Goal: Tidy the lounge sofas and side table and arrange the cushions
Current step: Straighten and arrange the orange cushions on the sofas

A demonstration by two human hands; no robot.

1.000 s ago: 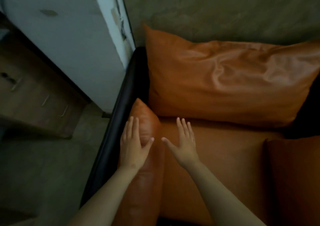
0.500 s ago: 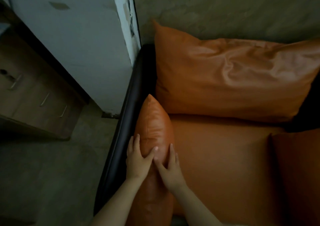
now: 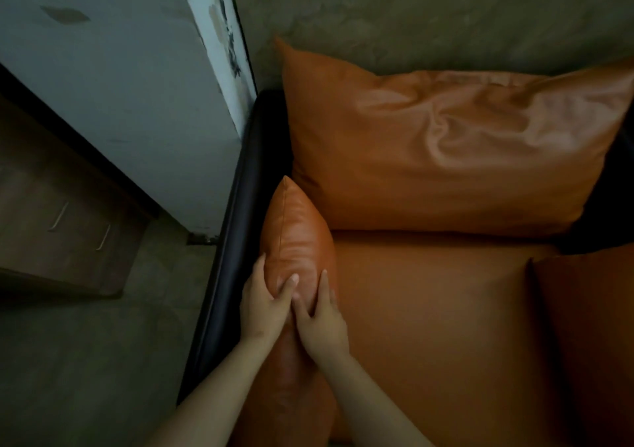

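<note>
A narrow orange leather side cushion (image 3: 295, 227) stands on edge along the sofa's black left arm (image 3: 240, 206). My left hand (image 3: 262, 304) grips its left side, thumb across the top. My right hand (image 3: 322, 319) grips its right side, and the two thumbs nearly meet on the cushion's ridge. A large orange back cushion (image 3: 446, 151) leans against the wall behind the orange seat (image 3: 429, 309).
Another orange cushion (image 3: 590, 326) sits at the seat's right edge. A white pillar (image 3: 130, 79) stands just left of the sofa arm. A wooden drawer unit (image 3: 58, 220) is at far left on the grey floor (image 3: 103, 360).
Both hands went from flat and apart to clasping the side cushion from either side. The cushion now stands higher and more upright against the arm.
</note>
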